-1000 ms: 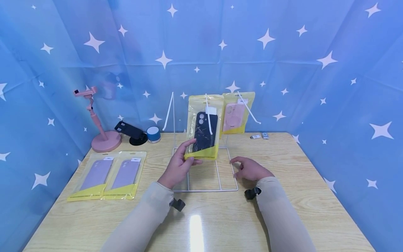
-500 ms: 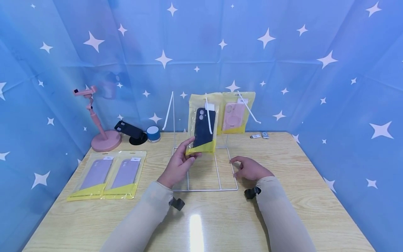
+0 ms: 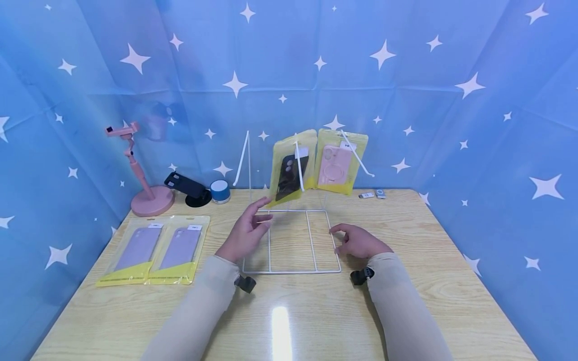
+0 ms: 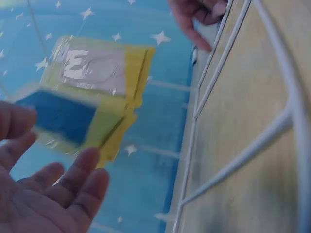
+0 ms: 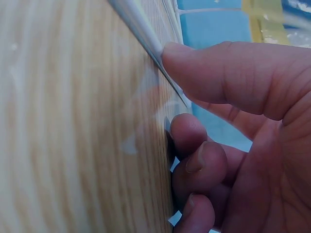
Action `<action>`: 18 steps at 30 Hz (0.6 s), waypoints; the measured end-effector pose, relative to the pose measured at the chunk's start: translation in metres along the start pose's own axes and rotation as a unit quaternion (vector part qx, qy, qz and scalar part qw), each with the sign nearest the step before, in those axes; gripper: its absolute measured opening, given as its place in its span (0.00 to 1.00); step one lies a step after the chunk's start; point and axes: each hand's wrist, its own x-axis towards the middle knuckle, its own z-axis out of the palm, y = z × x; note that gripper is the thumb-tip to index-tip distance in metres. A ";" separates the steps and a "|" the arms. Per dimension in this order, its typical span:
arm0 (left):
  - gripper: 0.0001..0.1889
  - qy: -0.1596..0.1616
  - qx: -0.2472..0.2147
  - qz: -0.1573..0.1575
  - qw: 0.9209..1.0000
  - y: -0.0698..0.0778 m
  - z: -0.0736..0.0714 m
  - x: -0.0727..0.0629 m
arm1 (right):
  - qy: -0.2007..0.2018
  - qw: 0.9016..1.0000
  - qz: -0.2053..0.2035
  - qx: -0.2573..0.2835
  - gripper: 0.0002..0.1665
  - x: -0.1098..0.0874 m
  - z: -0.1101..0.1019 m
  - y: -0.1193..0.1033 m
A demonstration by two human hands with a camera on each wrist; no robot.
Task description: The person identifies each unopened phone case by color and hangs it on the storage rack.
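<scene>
A yellow-edged pouch with a black phone case [image 3: 289,183] hangs tilted from the middle hook of a white wire display rack [image 3: 292,272]. My left hand [image 3: 246,231] is just below and left of the pouch's lower corner, its fingers extended and spread. In the left wrist view the pouch [image 4: 109,127] is apart from the fingers and slightly blurred. A pouch with a pink phone case [image 3: 335,163] hangs on the right hook. My right hand [image 3: 361,242] holds the right bar of the rack's base with thumb and index finger; the thumb [image 5: 182,63] presses the bar, other fingers curled.
Two pouches with purple phone cases [image 3: 180,249] lie side by side at the left. Behind them are a pink stand [image 3: 153,201], a black phone case on a holder [image 3: 187,188] and a small blue cylinder [image 3: 220,192]. Two small items [image 3: 367,195] lie back right. The left hook [image 3: 241,160] is bare.
My left hand has let go of the black-case pouch and drawn back down and left. The pouch has swung backward and tilted; the pink-case pouch has shifted slightly. My right hand stays put.
</scene>
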 end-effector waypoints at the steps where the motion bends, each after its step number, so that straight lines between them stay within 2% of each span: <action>1: 0.30 -0.005 0.014 -0.007 1.000 0.000 -0.005 0.000 | 0.000 1.000 0.000 -0.003 0.36 0.000 0.000 0.000; 5: 0.25 -0.027 0.073 -0.049 0.996 -0.001 -0.031 -0.001 | 0.002 1.000 0.003 -0.008 0.36 0.000 0.001 -0.001; 9: 0.24 -0.046 0.108 -0.065 0.991 -0.010 -0.066 -0.004 | 0.002 1.000 0.002 -0.010 0.36 0.000 0.002 -0.001; 14: 0.26 -0.042 0.142 -0.075 0.986 -0.025 -0.108 -0.013 | 0.001 1.000 0.000 -0.010 0.36 0.001 0.002 0.000; 18: 0.30 -0.029 0.166 -0.113 0.979 -0.036 -0.138 -0.026 | -0.002 1.000 -0.001 -0.006 0.36 0.000 0.001 -0.001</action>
